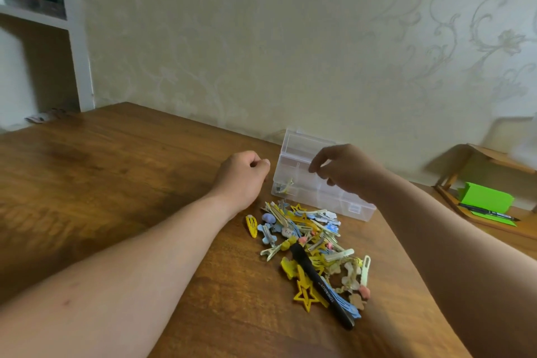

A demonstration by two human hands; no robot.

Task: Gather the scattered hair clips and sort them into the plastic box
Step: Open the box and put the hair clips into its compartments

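A clear plastic box (359, 209) with several compartments stands open near the wall, its lid (305, 139) tipped up behind it. One or two clips (284, 185) lie in its front left compartment. In front of the box is a heap of yellow, blue and cream hair clips (308, 229), with a long black clip (319, 282) and a yellow star clip (308, 295) at the near end. A yellow snap clip (251, 225) lies apart on the left. My left hand (242, 174) is curled just left of the box, with nothing visible in it. My right hand (345, 171) hovers over the box, fingers hanging loosely down.
The wooden table (116, 183) runs up to a patterned wall. At the far right a low wooden rack holds green paper (485, 197) and a black pen (491, 214). A white shelf unit (78, 52) stands at the back left.
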